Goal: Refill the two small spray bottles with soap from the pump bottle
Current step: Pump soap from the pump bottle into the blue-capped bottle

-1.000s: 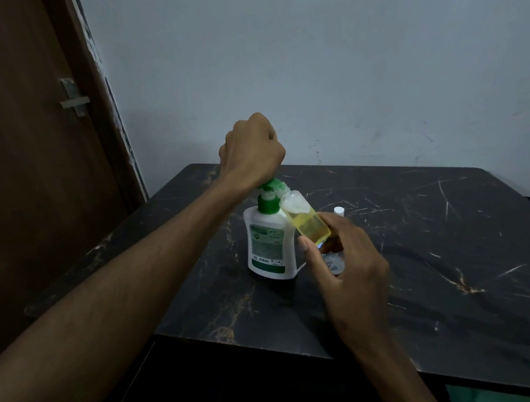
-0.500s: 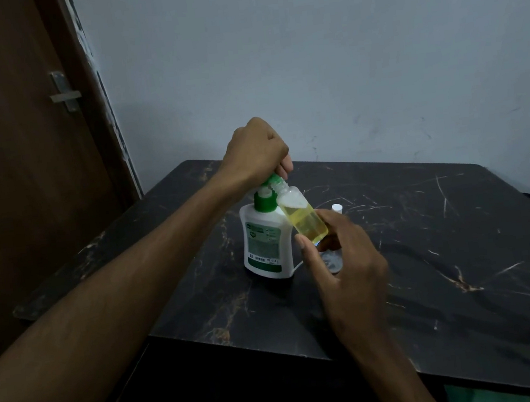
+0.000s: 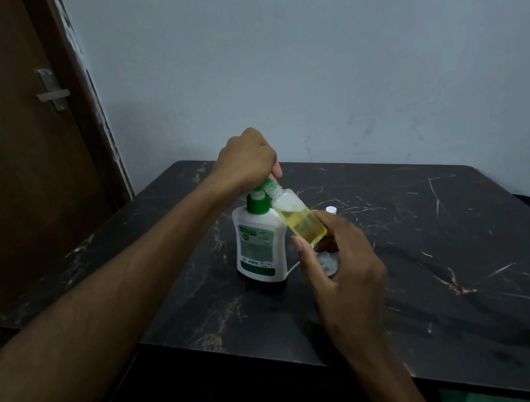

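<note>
Soap going from pump bottle into spray bottle

The left hand (image 3: 247,158) curled over the green pump (image 3: 267,187) of the bottle (image 3: 258,244) standing on the table (image 3: 427,248). The right hand (image 3: 339,258) pinched a tilted spray bottle (image 3: 302,219), its mouth at the nozzle, part-filled with yellow soap.

A black marble-patterned table (image 3: 444,246) stands against a pale wall (image 3: 275,67); a brown wooden door (image 3: 17,179) with a metal latch (image 3: 52,94) is left.
</note>
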The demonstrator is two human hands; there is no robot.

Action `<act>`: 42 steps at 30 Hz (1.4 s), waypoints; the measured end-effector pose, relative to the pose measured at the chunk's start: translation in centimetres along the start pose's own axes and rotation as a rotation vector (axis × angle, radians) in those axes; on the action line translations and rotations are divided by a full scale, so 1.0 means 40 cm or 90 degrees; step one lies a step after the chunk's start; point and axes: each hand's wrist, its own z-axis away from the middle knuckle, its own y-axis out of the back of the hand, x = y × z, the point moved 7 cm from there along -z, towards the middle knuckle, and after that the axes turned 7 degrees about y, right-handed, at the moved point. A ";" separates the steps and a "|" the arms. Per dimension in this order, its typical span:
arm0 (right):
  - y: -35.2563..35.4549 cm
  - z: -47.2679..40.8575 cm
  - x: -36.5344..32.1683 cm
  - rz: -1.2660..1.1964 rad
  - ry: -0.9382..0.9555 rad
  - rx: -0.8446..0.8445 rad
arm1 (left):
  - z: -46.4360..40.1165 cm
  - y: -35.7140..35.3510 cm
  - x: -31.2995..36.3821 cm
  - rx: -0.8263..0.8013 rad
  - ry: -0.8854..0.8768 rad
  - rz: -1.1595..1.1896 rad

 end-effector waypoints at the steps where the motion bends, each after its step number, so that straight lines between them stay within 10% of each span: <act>1: -0.002 -0.001 0.001 0.000 0.002 -0.002 | -0.002 -0.004 -0.001 -0.009 0.004 0.010; 42: 0.001 0.005 0.010 -0.008 -0.018 -0.007 | -0.016 -0.001 -0.012 0.045 0.022 0.069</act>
